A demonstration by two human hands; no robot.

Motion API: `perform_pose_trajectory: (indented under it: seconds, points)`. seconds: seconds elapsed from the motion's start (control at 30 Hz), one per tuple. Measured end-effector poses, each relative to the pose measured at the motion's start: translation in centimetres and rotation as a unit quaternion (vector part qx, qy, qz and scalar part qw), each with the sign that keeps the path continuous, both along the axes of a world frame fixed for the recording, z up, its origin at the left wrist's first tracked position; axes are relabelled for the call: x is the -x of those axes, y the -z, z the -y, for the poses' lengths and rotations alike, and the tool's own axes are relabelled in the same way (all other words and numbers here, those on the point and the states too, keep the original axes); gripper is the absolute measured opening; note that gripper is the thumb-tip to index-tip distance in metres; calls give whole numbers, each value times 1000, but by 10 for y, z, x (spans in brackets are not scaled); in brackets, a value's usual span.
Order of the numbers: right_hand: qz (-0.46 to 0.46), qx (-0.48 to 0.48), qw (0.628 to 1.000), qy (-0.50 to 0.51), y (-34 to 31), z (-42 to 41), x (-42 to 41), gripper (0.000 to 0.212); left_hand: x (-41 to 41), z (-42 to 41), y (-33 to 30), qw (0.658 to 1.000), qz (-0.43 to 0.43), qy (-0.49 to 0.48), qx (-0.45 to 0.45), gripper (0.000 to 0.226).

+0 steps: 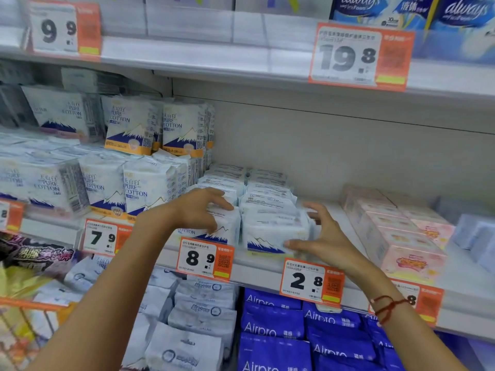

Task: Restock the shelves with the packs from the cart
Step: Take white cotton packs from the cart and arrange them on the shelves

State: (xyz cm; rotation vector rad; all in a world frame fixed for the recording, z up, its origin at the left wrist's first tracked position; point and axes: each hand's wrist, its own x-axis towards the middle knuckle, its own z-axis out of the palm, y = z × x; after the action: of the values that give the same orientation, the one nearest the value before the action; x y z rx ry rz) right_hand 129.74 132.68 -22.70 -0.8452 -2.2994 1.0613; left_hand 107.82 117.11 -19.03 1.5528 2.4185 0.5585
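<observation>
- My left hand (pixel 199 210) lies on the top of the front-left white pack (pixel 222 226), fingers curved over its upper edge, thumb down the face; looks like a light hold, not a hard squeeze.
- My right hand (pixel 318 236) is spread wide, fingers relaxed, beside the front-right white pack (pixel 273 231); thumb just under its near bottom corner, fingertips at its right side. Touching or a hair off, cannot tell through the blur.
- Both packs stand at the near edge of the middle shelf (pixel 257 266), side by side, more of the same stacked behind toward the far wall.
- Left: taller Pure Cotton packs (pixel 142 194). Right: pink boxes (pixel 396 234), a bare gap of shelf between them and my packs.
- Cart (pixel 32 317) with orange frame at lower left, more stock in it.
- Handling guess: soft plastic-wrapped pads, light, squashy, film likely slippery. Best taken by the two short sides with flat palms, or top and bottom; pinching a corner would just crumple the wrap.
- Step guess: squaring the front row flush to the shelf lip.
</observation>
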Motion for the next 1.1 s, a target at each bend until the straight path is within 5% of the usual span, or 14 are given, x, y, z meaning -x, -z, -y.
perform_pose_trajectory:
  seconds: [0.07, 0.23, 0.6, 1.1]
  points:
    - [-4, -32, 999, -26, -4, 3, 1, 80, 5, 7, -2, 1000, 26, -11, 12, 56]
    - [51, -189, 977, -81, 0, 14, 14, 38, 9, 12, -3, 998, 18, -61, -12, 51]
    - [74, -310, 948, -27, 6, 29, 32, 34, 3, 4, -10, 984, -54, -110, 131, 53]
    - [122, -216, 964, -99, -12, 6, 49, 33, 27, 1, 9, 989, -71, -114, 68, 55]
